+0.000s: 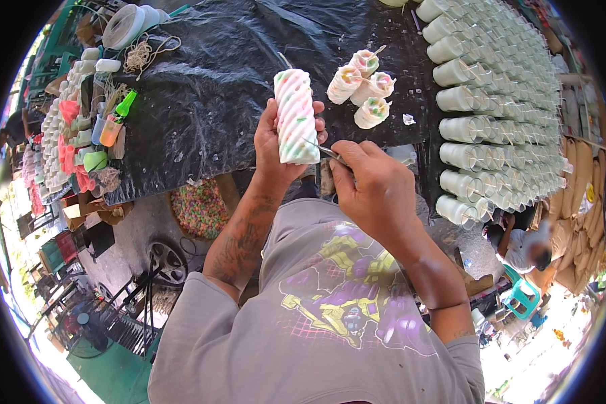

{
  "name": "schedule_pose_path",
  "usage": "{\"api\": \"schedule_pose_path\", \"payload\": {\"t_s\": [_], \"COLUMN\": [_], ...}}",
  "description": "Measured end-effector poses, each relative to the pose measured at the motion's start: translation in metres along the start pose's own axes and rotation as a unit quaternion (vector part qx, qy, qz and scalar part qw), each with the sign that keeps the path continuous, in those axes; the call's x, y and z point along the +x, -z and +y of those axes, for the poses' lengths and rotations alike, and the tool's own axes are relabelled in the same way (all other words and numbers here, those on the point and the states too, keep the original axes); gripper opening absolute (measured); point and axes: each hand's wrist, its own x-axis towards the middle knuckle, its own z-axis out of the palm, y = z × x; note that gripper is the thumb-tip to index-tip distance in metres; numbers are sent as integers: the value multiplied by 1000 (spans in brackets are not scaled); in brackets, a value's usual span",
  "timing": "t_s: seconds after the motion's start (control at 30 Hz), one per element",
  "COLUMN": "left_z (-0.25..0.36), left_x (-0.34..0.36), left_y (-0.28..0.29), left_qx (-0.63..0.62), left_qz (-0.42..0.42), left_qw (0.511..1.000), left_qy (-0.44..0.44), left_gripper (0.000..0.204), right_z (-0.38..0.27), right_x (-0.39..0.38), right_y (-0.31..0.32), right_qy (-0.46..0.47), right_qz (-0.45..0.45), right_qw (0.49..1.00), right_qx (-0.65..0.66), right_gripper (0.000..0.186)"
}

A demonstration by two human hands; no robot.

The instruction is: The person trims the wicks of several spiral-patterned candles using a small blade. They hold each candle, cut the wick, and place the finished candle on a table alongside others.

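In my left hand (272, 147) is a thick twisted candle (295, 116), white with pink and green patches and spiral ridges. Fingers wrap round it from behind, and a wick sticks out at its far end. My right hand (376, 180) is closed round a slim metal tool (329, 153). The tool's tip touches or nearly touches the candle's right side close to its near end; its exact kind is hidden by my fingers. Beyond my right hand, several similar twisted candles (372, 112) stand bunched on the black plastic sheet (202, 87).
Rows of whitish glass cups (461, 128) with wicks line the table's right side. Bottles (111, 128), pink and green pieces and string (141, 55) lie at the left. A box of coloured bits (198, 209) stands below the table edge. Another person (526, 248) sits at the far right.
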Motion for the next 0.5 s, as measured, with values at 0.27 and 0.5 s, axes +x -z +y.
{"api": "schedule_pose_path", "payload": {"t_s": [0.27,0.5], "left_z": [9,12], "left_x": [-8,-10], "left_y": [-1,-17], "left_qx": [43,68], "left_qz": [0,-54], "left_qw": [998,996], "left_qy": [-35,33], "left_gripper": [73,87], "right_z": [-10,7], "right_x": [-21,-4], "right_y": [-2,11], "right_qy": [52,-88], "right_qz": [-54,44], "right_qw": [997,983], "right_qx": [35,155], "right_gripper": [9,26]}}
